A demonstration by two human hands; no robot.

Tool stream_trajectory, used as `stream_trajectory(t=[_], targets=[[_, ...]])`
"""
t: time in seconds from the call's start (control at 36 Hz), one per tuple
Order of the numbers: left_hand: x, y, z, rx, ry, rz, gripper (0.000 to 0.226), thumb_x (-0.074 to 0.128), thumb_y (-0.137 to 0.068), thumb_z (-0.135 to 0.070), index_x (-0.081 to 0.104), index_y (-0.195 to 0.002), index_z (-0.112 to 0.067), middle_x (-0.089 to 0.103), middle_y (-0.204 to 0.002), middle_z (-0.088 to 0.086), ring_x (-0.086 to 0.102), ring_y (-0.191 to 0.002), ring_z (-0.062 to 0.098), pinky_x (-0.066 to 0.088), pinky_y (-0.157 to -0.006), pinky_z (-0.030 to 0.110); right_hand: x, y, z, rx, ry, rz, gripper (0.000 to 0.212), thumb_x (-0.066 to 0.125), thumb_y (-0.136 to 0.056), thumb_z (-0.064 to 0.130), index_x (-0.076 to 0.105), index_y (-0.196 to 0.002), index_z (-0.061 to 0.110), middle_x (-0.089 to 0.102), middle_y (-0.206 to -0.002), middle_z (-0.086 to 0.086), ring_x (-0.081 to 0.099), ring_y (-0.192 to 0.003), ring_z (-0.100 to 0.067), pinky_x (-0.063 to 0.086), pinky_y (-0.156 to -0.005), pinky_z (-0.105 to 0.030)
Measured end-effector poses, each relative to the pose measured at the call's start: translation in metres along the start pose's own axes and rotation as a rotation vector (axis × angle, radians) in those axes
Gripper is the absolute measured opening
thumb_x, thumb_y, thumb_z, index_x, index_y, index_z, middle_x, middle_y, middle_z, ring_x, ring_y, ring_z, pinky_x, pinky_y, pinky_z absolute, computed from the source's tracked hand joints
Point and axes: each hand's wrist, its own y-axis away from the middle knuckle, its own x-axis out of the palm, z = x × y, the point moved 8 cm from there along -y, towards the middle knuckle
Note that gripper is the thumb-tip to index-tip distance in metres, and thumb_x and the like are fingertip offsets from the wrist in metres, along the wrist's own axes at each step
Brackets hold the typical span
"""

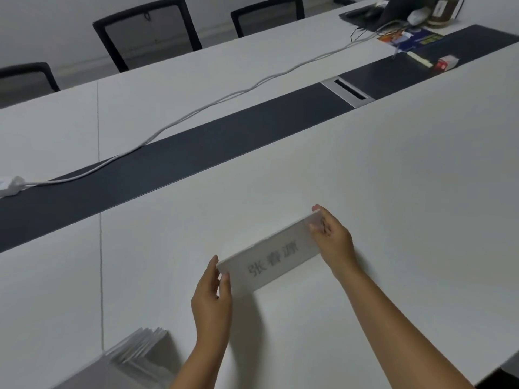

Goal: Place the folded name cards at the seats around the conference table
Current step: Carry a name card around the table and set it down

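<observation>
A white folded name card with grey printed characters lies slanted on the near half of the white conference table. My left hand pinches its lower left end between thumb and fingers. My right hand grips its upper right end. A stack of further folded name cards lies at the lower left, near the table's front edge, apart from both hands.
A dark strip runs down the table's middle with a metal cable slot. A white cable crosses the far half. Black chairs stand on the far side. A laptop and clutter sit top right.
</observation>
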Motion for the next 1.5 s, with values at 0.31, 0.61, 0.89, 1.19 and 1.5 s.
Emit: stream_trajectory(t=[0.31,0.61,0.89,1.19,1.5], targets=[[0.001,-0.031,-0.006,0.006,0.043,-0.041,0.035,0.045,-0.090,-0.011,0.053,-0.124,-0.012,0.050,-0.133,-0.003,0.042,-0.111,0.001,0.031,-0.093,0.017,0.001,-0.008,0.000,-0.022,-0.011,-0.060,0.042,0.051,-0.085,0.001,0.048,-0.126,0.010,0.050,-0.117,0.007,0.050,-0.114,-0.015,0.039,-0.103,-0.034],[0.001,-0.037,-0.001,-0.026,0.105,-0.031,0.032,0.053,-0.086,-0.011,0.057,-0.118,-0.012,0.051,-0.112,-0.014,0.050,-0.106,0.007,0.034,-0.091,0.021,0.001,-0.019,0.004,-0.023,-0.023,-0.053,0.040,0.049,-0.085,-0.002,0.050,-0.124,0.008,0.055,-0.113,0.001,0.054,-0.109,-0.014,0.043,-0.093,-0.025],[0.002,-0.035,0.000,-0.041,0.103,-0.021,0.033,0.056,-0.085,-0.011,0.057,-0.118,-0.013,0.058,-0.120,-0.004,0.054,-0.103,0.011,0.038,-0.091,0.024,0.001,-0.023,0.005,-0.025,-0.020,-0.041,0.042,0.047,-0.086,-0.001,0.048,-0.127,0.008,0.055,-0.128,-0.008,0.049,-0.110,-0.009,0.040,-0.091,-0.017],[0.003,-0.039,-0.007,-0.024,0.049,-0.021,0.033,0.053,-0.086,-0.012,0.056,-0.119,-0.013,0.056,-0.129,0.000,0.054,-0.107,0.014,0.037,-0.091,0.023,0.001,-0.023,0.005,-0.015,-0.055,-0.039,0.043,0.047,-0.087,0.000,0.046,-0.129,0.010,0.053,-0.129,-0.008,0.049,-0.110,-0.009,0.037,-0.095,-0.023],[0.006,-0.041,-0.003,-0.025,0.030,0.034,0.042,0.054,-0.086,-0.017,0.047,-0.128,-0.016,0.049,-0.135,-0.001,0.047,-0.123,0.018,0.035,-0.099,0.025,-0.003,-0.020,0.004,-0.001,0.024,-0.062,0.046,0.051,-0.087,0.005,0.042,-0.132,0.011,0.047,-0.137,-0.005,0.043,-0.127,-0.015,0.033,-0.109,-0.033]])
